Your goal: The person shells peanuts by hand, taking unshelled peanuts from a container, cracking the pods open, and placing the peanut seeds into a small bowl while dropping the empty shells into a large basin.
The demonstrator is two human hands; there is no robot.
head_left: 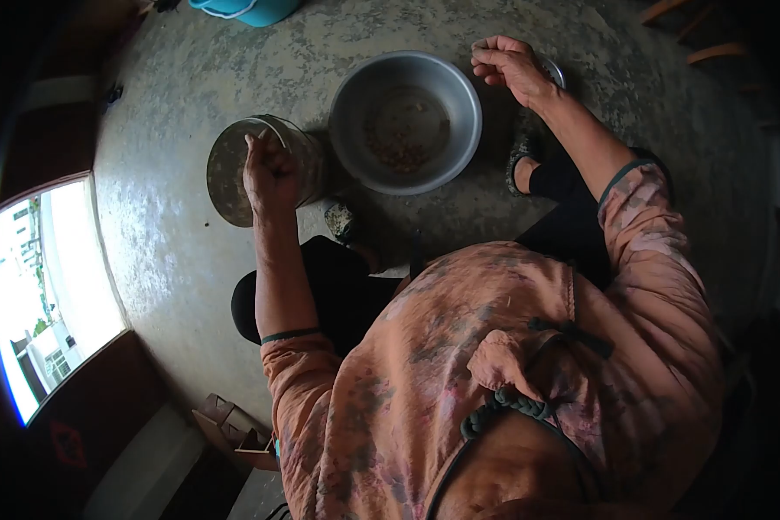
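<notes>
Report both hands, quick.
Left hand: fingers partly curled over round grey bucket, grip unclear.
Right hand: fingers bent near round grey metal basin, grip unclear.

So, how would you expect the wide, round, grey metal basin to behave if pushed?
The basin would probably stay stiff, given its smooth metal wall. With its broad base on the mottled grey floor, it seems unlikely to tip. The small reddish-brown pieces loose inside might slide about.

Hands (271, 178) held apart — a grey basin (460, 113) sits between them.
</notes>
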